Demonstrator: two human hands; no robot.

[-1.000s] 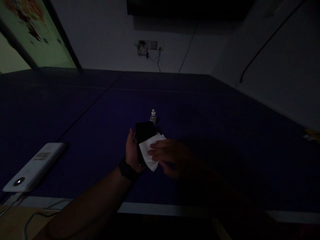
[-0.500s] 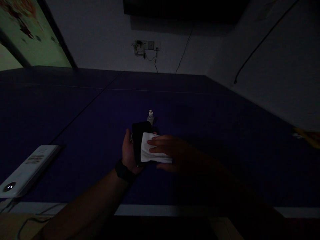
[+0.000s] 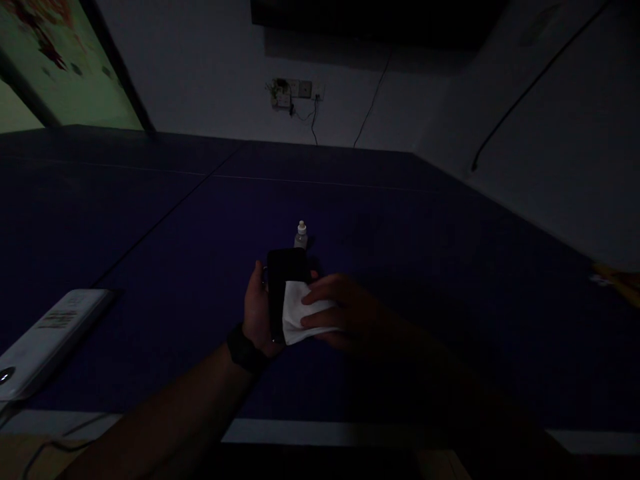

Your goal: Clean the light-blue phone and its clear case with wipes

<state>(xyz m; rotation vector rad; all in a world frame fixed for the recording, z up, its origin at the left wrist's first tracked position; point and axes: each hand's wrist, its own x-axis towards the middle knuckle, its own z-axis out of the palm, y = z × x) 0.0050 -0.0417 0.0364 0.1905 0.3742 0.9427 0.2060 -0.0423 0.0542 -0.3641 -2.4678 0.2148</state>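
Note:
My left hand, a dark watch on its wrist, is closed around a black phone-like slab, gripping it by the edges with its dark face up. Across the lower right of that face lies a folded white cloth. My right hand presses the cloth down with its fingers, which wrap over its right side. Just beyond the slab's top edge stands a small clear bottle with a white cap; the slab hides its base.
A long white device with a cable lies on the dark blue surface at the left. Wall sockets with hanging cords are at the back. Something yellow sits at the right edge. The room is dim.
My right hand and the cloth have slid down toward the slab's lower end, uncovering more of its upper part. My left hand keeps its hold, and the bottle stays put.

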